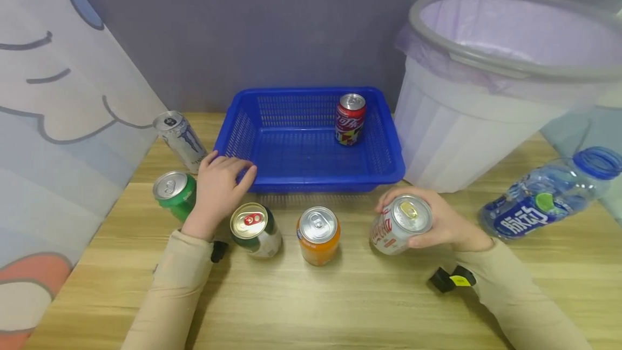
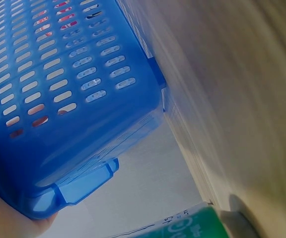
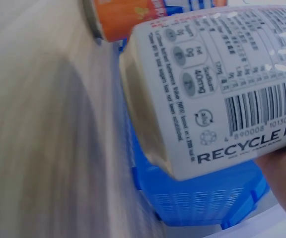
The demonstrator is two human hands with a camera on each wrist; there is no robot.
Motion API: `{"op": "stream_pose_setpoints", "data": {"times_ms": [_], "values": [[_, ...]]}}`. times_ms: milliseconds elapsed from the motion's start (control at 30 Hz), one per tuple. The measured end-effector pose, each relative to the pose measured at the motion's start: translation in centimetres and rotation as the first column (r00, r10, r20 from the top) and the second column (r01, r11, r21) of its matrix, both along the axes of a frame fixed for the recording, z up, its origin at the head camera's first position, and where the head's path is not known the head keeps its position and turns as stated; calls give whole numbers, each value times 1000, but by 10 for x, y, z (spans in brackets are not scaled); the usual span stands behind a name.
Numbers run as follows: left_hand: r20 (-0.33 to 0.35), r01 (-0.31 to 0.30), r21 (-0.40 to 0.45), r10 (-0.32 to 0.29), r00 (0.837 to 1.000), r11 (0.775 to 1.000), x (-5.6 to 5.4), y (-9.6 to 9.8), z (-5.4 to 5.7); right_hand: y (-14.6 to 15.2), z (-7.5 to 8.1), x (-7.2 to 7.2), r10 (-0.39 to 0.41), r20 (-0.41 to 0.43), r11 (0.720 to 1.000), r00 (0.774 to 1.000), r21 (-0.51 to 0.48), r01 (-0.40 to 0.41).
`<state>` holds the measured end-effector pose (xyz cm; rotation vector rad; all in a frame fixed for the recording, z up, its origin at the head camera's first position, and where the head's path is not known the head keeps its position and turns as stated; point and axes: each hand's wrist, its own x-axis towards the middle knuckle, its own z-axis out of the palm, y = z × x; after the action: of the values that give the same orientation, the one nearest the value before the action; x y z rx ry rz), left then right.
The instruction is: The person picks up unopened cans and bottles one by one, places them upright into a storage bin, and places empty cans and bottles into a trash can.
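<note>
My right hand (image 1: 439, 217) grips a silver-white Coca-Cola can (image 1: 396, 226), tilted and just above the table; its barcode side fills much of the right wrist view, where its base (image 3: 143, 114) shows apart from the wood. My left hand (image 1: 218, 185) holds the front left corner of a blue plastic basket (image 1: 306, 181), its fingers bent over the rim. Inside the basket, at the right, stands a red and purple can (image 1: 350, 123). An orange can (image 1: 319, 236) and a dark green and white can (image 1: 256, 231) stand between my hands. Left of my left hand is a green can (image 1: 177, 196).
A white and blue can (image 1: 181, 139) stands at the back left. Behind my right hand is a tall white bin (image 1: 442, 123) with a purple liner. At the right sits an uncapped clear bottle (image 1: 539, 204) with a blue label. A grey wall (image 1: 243, 26) closes the back.
</note>
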<state>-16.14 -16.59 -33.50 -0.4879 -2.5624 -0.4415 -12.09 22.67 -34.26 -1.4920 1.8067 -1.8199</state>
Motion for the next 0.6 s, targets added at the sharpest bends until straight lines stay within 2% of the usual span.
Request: {"op": "stream_pose_setpoints", "data": {"times_ms": [100, 267, 600], "values": [[3, -2, 1, 2, 1000, 1000, 0, 0, -2, 2, 3, 1, 7, 9, 1000, 1000, 10, -7], [-4, -5, 4, 5, 1000, 1000, 1, 0, -5, 2, 5, -2, 40, -24, 999, 999, 4, -39], [-10, -2, 3, 2, 1000, 1000, 0, 0, -2, -2, 9, -6, 88, -59, 996, 994, -15, -89]]}}
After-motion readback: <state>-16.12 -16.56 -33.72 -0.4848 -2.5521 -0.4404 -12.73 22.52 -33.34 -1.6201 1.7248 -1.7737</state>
